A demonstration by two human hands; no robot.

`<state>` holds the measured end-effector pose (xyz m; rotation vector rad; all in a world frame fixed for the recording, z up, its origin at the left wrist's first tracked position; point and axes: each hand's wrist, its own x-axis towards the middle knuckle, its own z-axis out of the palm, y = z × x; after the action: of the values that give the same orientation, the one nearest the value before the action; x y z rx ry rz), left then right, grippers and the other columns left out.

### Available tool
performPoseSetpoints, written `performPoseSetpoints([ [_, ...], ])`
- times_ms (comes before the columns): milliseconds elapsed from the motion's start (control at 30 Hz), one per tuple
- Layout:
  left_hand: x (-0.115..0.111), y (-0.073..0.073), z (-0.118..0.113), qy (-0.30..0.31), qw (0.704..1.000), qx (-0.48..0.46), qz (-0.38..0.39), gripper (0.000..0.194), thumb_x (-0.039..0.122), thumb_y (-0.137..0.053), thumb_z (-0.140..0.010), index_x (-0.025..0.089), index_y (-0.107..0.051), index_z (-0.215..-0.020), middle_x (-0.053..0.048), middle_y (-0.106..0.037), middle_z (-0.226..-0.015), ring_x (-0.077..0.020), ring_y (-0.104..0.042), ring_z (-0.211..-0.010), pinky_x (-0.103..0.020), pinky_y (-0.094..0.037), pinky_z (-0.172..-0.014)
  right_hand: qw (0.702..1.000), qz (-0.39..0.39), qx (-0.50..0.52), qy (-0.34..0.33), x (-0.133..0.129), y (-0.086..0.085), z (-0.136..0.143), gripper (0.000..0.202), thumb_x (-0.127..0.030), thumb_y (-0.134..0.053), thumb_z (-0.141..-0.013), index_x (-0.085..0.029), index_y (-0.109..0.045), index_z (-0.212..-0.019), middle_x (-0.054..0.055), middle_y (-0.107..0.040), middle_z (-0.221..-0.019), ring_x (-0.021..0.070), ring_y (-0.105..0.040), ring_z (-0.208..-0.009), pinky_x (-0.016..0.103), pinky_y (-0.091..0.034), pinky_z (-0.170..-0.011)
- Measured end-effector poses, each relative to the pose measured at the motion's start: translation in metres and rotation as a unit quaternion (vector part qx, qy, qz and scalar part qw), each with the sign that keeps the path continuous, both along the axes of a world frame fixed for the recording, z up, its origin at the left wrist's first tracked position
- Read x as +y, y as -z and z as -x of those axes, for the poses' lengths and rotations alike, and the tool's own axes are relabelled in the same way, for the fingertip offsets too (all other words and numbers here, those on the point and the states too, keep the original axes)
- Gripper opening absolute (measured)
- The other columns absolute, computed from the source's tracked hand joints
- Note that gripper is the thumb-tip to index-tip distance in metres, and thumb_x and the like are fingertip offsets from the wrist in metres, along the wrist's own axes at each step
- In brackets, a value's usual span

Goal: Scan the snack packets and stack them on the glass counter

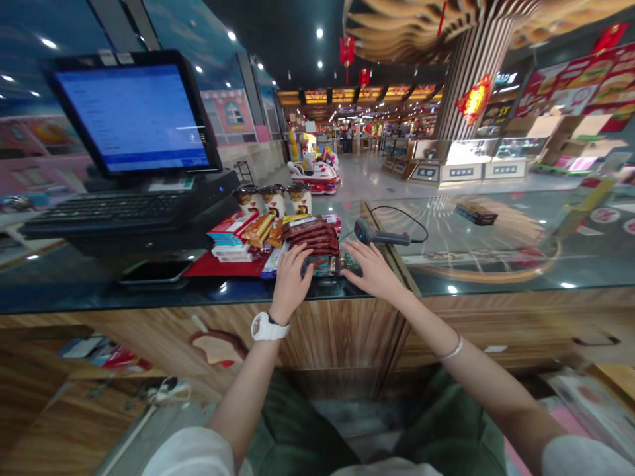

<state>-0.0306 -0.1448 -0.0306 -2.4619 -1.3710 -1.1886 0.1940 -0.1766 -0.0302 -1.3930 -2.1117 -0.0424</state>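
Brown packets (315, 233): already stacked on the table (99, 292)
Left grip (292, 281): wide — fingertips at the stack's near edge
Right grip (373, 272): wide — empty, as far as I see
Unstacked: one dark box (476, 213), well apart

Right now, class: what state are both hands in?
Left hand: open, at the dark red packets.
Right hand: open, spread near the barcode scanner, holding nothing.
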Motion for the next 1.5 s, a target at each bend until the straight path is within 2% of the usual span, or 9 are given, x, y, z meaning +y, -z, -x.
performPoseSetpoints([
  [167, -0.002, 0.005, 0.008, -0.027, 0.999, -0.037, 0.002, 0.03, 0.023, -0.047, -0.092, 0.021, -0.059, -0.119, -0.009, -0.057, -0.135, -0.0219, -0.049, -0.13, -0.044, -0.036, -0.114, 0.999, 0.017, 0.022, -0.018, 0.006, 0.015, 0.014, 0.062, -0.036, -0.049, -0.091, -0.024, -0.036, -0.15, 0.012, -0.04, -0.154, 0.0252, -0.04, -0.14, 0.053, -0.02, -0.119],
  [367, -0.005, 0.005, 0.005, -0.08, 0.996, -0.034, 0.021, 0.024, 0.025, -0.055, -0.089, 0.02, -0.063, -0.11, -0.008, -0.066, -0.122, -0.0239, -0.057, -0.118, -0.043, -0.04, -0.109, 0.998, 0.061, -0.025, -0.004, 0.011, 0.026, 0.018, 0.063, -0.042, -0.048, -0.092, -0.025, -0.032, -0.151, 0.013, -0.028, -0.16, 0.0298, -0.026, -0.148, 0.057, -0.018, -0.118],
  [567, -0.011, 0.013, 0.01, -0.104, 0.994, 0.018, 0.036, 0.031, 0.035, -0.061, -0.087, 0.025, -0.065, -0.116, -0.006, -0.063, -0.133, -0.0261, -0.052, -0.129, -0.054, -0.02, -0.12, 0.993, 0.097, -0.065, 0.011, 0.011, 0.026, 0.019, 0.063, -0.047, -0.043, -0.095, -0.022, -0.031, -0.152, 0.013, -0.029, -0.16, 0.0314, -0.022, -0.149, 0.055, -0.017, -0.12],
  [633, -0.012, 0.015, 0.012, -0.108, 0.992, 0.039, 0.051, 0.035, 0.037, -0.062, -0.087, 0.025, -0.064, -0.119, -0.007, -0.06, -0.137, -0.0277, -0.047, -0.134, -0.056, -0.019, -0.12, 0.992, 0.103, -0.067, 0.01, 0.011, 0.026, 0.02, 0.062, -0.046, -0.042, -0.096, -0.021, -0.032, -0.151, 0.013, -0.031, -0.159, 0.0314, -0.023, -0.149, 0.055, -0.017, -0.12],
  [867, -0.012, 0.012, 0.016, -0.092, 0.99, 0.059, 0.091, 0.029, 0.039, -0.065, -0.084, 0.025, -0.066, -0.11, -0.006, -0.061, -0.137, -0.0311, -0.044, -0.137, -0.057, -0.023, -0.119, 0.992, 0.119, -0.047, 0.002, 0.011, 0.024, 0.02, 0.048, -0.045, -0.044, -0.096, -0.02, -0.045, -0.137, 0.014, -0.036, -0.156, 0.0337, -0.029, -0.146, 0.057, -0.02, -0.118],
  [1033, -0.012, 0.011, 0.017, -0.071, 0.991, 0.066, 0.093, 0.029, 0.04, -0.064, -0.086, 0.025, -0.066, -0.111, -0.007, -0.059, -0.139, -0.031, -0.044, -0.138, -0.058, -0.019, -0.119, 0.993, 0.111, -0.017, -0.016, 0.013, 0.024, 0.018, 0.034, -0.042, -0.046, -0.096, -0.023, -0.049, -0.124, 0.011, -0.055, -0.141, 0.0306, -0.044, -0.136, 0.061, -0.021, -0.115],
  [1133, -0.013, 0.01, 0.018, -0.059, 0.992, 0.061, 0.095, 0.027, 0.04, -0.065, -0.087, 0.026, -0.067, -0.11, -0.006, -0.062, -0.136, -0.0299, -0.045, -0.137, -0.059, -0.014, -0.12, 0.994, 0.1, 0.013, -0.032, 0.015, 0.027, 0.016, 0.027, -0.039, -0.05, -0.094, -0.024, -0.051, -0.117, 0.01, -0.06, -0.135, 0.0279, -0.052, -0.128, 0.062, -0.022, -0.113],
  [1367, -0.01, 0.01, 0.022, -0.043, 0.994, 0.055, 0.079, 0.029, 0.04, -0.068, -0.085, 0.029, -0.067, -0.112, -0.004, -0.068, -0.126, -0.0281, -0.051, -0.13, -0.058, -0.009, -0.121, 0.988, 0.09, 0.102, -0.067, 0.021, 0.031, 0.009, 0.024, -0.039, -0.057, -0.09, -0.025, -0.054, -0.108, 0.006, -0.068, -0.12, 0.0266, -0.061, -0.115, 0.063, -0.023, -0.112],
  [1500, -0.008, 0.007, 0.021, -0.023, 0.997, 0.05, 0.049, 0.032, 0.039, -0.072, -0.083, 0.028, -0.067, -0.113, -0.004, -0.07, -0.121, -0.027, -0.053, -0.128, -0.058, -0.009, -0.121, 0.984, 0.056, 0.146, -0.079, 0.022, 0.029, 0.0, 0.022, -0.04, -0.054, -0.091, -0.026, -0.054, -0.107, 0.007, -0.068, -0.122, 0.0266, -0.06, -0.117, 0.062, -0.02, -0.114],
])
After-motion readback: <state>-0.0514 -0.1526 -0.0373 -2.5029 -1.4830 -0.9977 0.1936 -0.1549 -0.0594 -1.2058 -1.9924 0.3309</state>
